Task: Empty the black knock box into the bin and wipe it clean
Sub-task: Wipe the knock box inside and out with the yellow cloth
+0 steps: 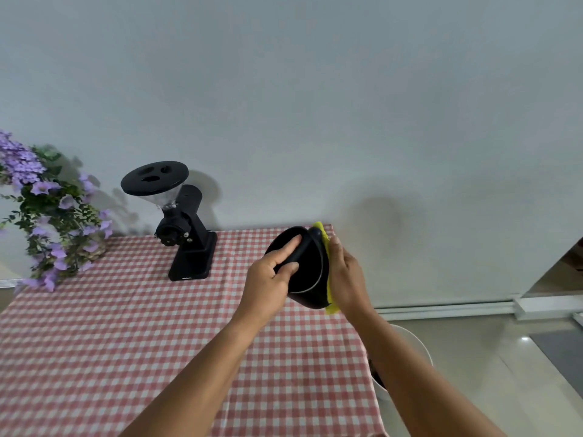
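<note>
Wiping looks under way. The left hand (268, 279) holds the black knock box (310, 272) tilted above the counter's (126, 342) right edge, fingers (290, 244) curled over its bar. The right hand (345, 279) presses a yellow cloth (330, 305) to the outer wall, visible fingers straight. Emptying seems done, though the dark inside hides any residue. The right forearm covers much of the white bin (413, 342) below.

The knock box (310, 272) is seen as smooth matt black plastic, edged by a thin bright ring. The yellow cloth (332, 305) looks soft and napped. The table (126, 342) is covered in checked woven fabric; the floor (504, 357) at the right is glossy.
</note>
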Available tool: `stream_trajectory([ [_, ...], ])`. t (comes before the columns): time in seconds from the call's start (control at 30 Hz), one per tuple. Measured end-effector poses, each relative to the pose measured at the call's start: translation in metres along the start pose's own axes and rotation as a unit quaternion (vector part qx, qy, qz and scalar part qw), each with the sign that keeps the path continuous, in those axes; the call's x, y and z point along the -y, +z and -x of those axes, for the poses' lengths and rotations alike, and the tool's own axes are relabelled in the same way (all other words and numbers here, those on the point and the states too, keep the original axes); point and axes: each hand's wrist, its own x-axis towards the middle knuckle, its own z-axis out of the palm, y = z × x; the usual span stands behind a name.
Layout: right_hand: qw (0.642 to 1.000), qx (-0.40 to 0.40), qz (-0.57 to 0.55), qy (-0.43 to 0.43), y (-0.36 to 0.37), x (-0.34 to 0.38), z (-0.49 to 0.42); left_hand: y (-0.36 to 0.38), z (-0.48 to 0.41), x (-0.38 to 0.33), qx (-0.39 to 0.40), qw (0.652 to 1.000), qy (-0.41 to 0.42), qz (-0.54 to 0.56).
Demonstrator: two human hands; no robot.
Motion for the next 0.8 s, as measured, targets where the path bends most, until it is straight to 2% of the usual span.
stream_trajectory([
  [0.03, 0.998, 0.004, -0.034, 0.054, -0.003, 0.001, -0.003, 0.000, 0.001, 0.000, 0.008, 1.000, 0.007, -0.011],
  [0.1, 0.998, 0.001, -0.007, 0.062, -0.003, 0.001, 0.002, 0.001, 0.002, 0.002, 0.007, 1.000, 0.012, -0.020],
  [0.2, 0.986, -0.005, 0.140, -0.086, 0.008, -0.001, 0.024, -0.002, -0.004, 0.005, -0.027, 1.000, -0.006, 0.012],
  [0.23, 0.977, 0.003, 0.165, -0.134, 0.012, -0.003, 0.030, -0.004, -0.005, 0.006, -0.035, 0.999, -0.012, 0.026],
  [0.3, 0.972, 0.007, 0.166, -0.169, 0.014, -0.006, 0.031, -0.006, -0.005, 0.006, -0.033, 0.998, -0.021, 0.049],
  [0.37, 0.987, 0.001, 0.118, -0.111, 0.009, -0.006, 0.022, -0.008, -0.002, 0.006, -0.008, 0.998, -0.024, 0.054],
  [0.47, 0.998, 0.033, 0.037, 0.039, -0.006, 0.005, 0.005, -0.010, 0.001, 0.008, 0.037, 0.998, -0.033, 0.043],
  [0.53, 0.996, 0.082, -0.001, 0.042, -0.013, 0.009, -0.002, -0.013, 0.000, 0.006, 0.064, 0.996, -0.038, 0.044],
  [0.6, 0.993, 0.110, -0.033, 0.002, -0.015, 0.015, -0.002, -0.016, -0.001, 0.002, 0.083, 0.995, -0.041, 0.045],
  [0.67, 0.996, 0.079, -0.028, -0.039, -0.012, 0.021, -0.001, -0.017, -0.002, -0.001, 0.077, 0.995, -0.040, 0.056],
  [0.8, 0.994, -0.068, -0.012, -0.080, -0.002, 0.024, 0.010, -0.011, 0.000, -0.003, 0.020, 0.997, -0.018, 0.078],
])
